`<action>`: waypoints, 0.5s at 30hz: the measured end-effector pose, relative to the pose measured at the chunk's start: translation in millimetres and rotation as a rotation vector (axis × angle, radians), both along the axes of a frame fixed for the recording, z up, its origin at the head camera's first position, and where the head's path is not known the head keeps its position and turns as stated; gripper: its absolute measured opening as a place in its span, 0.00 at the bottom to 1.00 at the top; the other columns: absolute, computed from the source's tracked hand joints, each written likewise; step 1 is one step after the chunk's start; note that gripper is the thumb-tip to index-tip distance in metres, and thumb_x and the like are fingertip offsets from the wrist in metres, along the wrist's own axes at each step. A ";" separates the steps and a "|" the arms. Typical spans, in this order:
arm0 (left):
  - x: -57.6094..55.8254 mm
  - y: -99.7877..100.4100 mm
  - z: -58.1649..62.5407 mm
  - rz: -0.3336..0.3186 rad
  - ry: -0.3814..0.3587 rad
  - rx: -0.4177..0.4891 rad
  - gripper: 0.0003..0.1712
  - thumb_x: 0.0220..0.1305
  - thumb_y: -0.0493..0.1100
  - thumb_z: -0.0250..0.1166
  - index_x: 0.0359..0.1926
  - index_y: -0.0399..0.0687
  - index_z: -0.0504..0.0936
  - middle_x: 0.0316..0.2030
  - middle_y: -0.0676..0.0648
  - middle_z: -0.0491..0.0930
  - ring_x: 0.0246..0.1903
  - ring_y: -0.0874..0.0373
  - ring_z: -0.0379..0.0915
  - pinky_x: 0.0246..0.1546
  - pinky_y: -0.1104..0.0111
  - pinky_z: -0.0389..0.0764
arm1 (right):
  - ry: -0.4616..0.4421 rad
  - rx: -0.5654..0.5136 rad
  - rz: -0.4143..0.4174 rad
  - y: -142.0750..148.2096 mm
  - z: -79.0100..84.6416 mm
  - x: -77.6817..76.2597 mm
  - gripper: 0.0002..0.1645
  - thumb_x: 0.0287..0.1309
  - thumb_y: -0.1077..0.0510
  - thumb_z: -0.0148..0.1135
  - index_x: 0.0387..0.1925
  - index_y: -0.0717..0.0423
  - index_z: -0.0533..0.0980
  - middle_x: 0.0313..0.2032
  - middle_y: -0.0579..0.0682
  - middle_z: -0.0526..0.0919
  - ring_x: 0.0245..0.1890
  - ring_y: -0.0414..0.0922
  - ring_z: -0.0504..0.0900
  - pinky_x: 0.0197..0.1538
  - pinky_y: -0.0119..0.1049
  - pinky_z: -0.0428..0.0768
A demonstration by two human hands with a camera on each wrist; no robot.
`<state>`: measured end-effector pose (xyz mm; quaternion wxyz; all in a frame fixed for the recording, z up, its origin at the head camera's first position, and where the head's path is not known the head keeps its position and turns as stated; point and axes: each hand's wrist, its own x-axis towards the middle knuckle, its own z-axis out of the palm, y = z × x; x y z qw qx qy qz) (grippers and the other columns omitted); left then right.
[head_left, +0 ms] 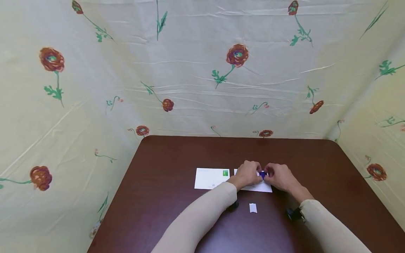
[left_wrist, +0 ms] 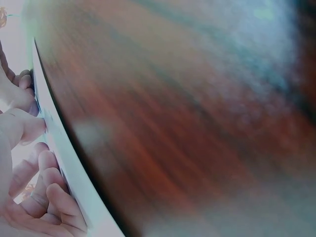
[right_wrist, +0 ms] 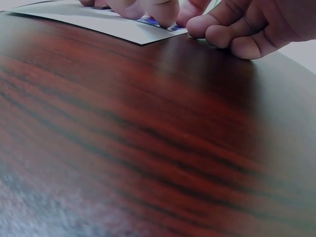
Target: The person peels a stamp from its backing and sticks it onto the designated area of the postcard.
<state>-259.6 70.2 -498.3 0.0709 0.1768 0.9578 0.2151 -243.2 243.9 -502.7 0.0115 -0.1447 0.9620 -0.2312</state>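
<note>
A white postcard (head_left: 257, 188) lies on the table under both hands. At its upper right corner is a small dark blue stamp (head_left: 263, 174), partly hidden by fingertips. From the left, my left hand (head_left: 248, 173) pinches at the stamp's edge with thumb and forefinger, its other fingers curled on the card. Opposite it, my right hand (head_left: 281, 176) has thumb and forefinger at the stamp's right edge. The right wrist view shows the right hand's remaining fingers (right_wrist: 244, 47) curled and resting just past the card's edge (right_wrist: 140, 39).
Left of the hands lies a second postcard (head_left: 205, 179) bearing a green stamp (head_left: 225, 173) at its upper right. A small white slip of paper (head_left: 253, 208) lies nearer me on the brown table (head_left: 177, 151). Flower-patterned cloth (head_left: 190, 70) hangs behind the table.
</note>
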 end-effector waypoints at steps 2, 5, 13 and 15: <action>2.6 1.7 -2.1 -0.007 0.002 0.004 0.13 0.55 0.53 0.75 0.39 0.59 0.83 0.33 0.56 0.80 0.29 0.61 0.72 0.27 0.70 0.72 | 0.001 -0.001 0.002 2.1 -2.1 2.4 0.15 0.51 0.55 0.72 0.41 0.56 0.81 0.24 0.46 0.76 0.24 0.42 0.72 0.28 0.34 0.72; 6.3 3.8 -5.1 -0.019 0.002 -0.002 0.14 0.55 0.54 0.75 0.40 0.59 0.83 0.34 0.57 0.81 0.30 0.62 0.71 0.28 0.71 0.72 | -0.011 -0.004 0.007 5.2 -5.6 6.3 0.16 0.51 0.55 0.72 0.41 0.56 0.80 0.25 0.45 0.76 0.24 0.42 0.71 0.27 0.33 0.72; 9.5 4.1 -6.1 -0.002 0.039 -0.010 0.14 0.54 0.55 0.75 0.39 0.59 0.83 0.34 0.57 0.81 0.30 0.63 0.71 0.29 0.72 0.72 | 0.019 -0.010 0.028 7.2 -7.3 5.9 0.16 0.51 0.55 0.73 0.41 0.55 0.80 0.25 0.45 0.76 0.25 0.42 0.71 0.28 0.33 0.72; 9.4 3.1 -6.1 0.010 0.041 -0.006 0.15 0.53 0.55 0.76 0.39 0.60 0.83 0.34 0.57 0.81 0.30 0.63 0.72 0.29 0.71 0.72 | 0.019 -0.008 0.031 6.6 -6.4 4.8 0.16 0.51 0.55 0.73 0.41 0.55 0.80 0.25 0.45 0.77 0.25 0.42 0.71 0.28 0.33 0.72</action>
